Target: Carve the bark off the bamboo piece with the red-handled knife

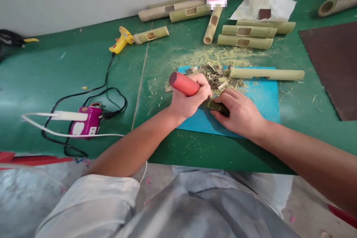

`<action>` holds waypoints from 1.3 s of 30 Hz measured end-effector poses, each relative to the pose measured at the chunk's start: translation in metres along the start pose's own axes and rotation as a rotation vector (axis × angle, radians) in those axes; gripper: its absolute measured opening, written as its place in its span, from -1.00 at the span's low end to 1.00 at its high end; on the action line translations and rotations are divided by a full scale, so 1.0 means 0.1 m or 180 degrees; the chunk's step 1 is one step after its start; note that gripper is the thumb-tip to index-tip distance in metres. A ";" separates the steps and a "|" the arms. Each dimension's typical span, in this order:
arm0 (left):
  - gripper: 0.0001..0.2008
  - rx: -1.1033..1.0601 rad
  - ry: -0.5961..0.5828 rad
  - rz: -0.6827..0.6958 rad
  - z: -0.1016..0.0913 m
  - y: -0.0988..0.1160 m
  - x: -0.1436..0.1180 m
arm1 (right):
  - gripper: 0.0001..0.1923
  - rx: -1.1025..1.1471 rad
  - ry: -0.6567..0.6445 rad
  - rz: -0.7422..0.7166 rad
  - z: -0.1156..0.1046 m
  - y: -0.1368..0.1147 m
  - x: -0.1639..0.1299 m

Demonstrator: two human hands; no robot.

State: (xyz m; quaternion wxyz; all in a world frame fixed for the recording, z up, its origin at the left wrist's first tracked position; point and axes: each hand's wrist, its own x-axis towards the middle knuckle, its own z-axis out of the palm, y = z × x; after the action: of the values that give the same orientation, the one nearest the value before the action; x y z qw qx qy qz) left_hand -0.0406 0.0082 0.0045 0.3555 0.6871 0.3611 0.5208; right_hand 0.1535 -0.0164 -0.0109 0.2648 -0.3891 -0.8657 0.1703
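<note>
My left hand (187, 100) is closed around the red wooden handle (182, 83) of a tool whose working end is hidden by my fingers. My right hand (240, 113) presses down on a short dark green bamboo piece (216, 106) lying on a blue mat (264, 100). The tool meets that piece between my two hands. A heap of dark bamboo chips (216, 76) lies just beyond my hands on the mat. A long pale bamboo tube (266, 74) rests across the mat's far edge.
Several cut bamboo tubes (245, 36) with rectangular windows lie at the back of the green table (55, 74). A yellow glue gun (120, 41) and a purple power strip (85, 122) with cables sit to the left. A dark brown sheet (334, 67) lies at the right.
</note>
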 end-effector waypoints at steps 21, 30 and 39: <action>-0.53 -0.0078 0.0760 0.0597 -0.04 -0.11 -0.01 | -0.74 -0.0397 0.0062 -0.0075 -0.09 0.03 0.01; -0.76 -0.0304 0.0222 0.0770 -0.08 -0.04 0.01 | -0.81 0.0105 -0.0058 -0.0251 -0.21 0.16 0.01; -0.81 0.0420 -0.0596 0.0740 -0.17 0.30 -0.06 | -0.84 0.0709 -0.0405 -0.0299 -0.23 0.27 0.03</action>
State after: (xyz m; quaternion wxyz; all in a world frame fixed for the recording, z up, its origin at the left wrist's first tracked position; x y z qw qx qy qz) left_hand -0.0545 -0.0097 0.0316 0.2790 0.7916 0.2778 0.4672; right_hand 0.1813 0.0051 -0.0054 0.2586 -0.3048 -0.8738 0.2771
